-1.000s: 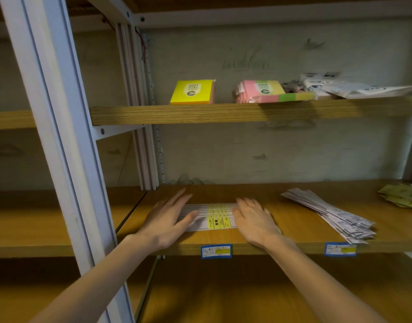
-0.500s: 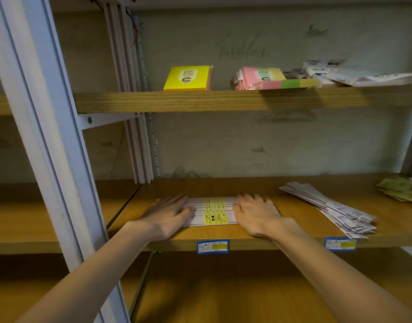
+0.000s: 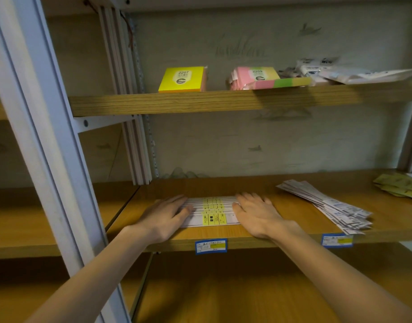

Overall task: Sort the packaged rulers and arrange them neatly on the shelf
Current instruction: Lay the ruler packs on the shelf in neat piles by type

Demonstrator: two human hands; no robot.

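Wooden shelving on a pale grey metal frame fills your view, backed by a scuffed pale wall, and the risks run from that upright across to the right end of the middle wooden shelf board.

Your left hand lies flat on the left end of the row of white packaged rulers with yellow labels, its fingers straight and close together, pressing rather than gripping. The row sits near the shelf's front edge, above the blue and yellow price tag. Push unevenly here and the slick sleeves will probably skew or ride over one another.

Your right hand covers the right end the same way, fingers straight and slightly spread. Squeeze both ends inward too hard and the middle could buckle upward; drag towards yourself and the nearest pack may slip off the front edge.

Further right, a loose fanned pile of white packaged rulers with blue print slants towards the front edge beside a second blue price tag. It looks unsorted, and a careless elbow or a one-handed grab could tip it over the lip. Yellowish packets at the far right end could get mixed in.
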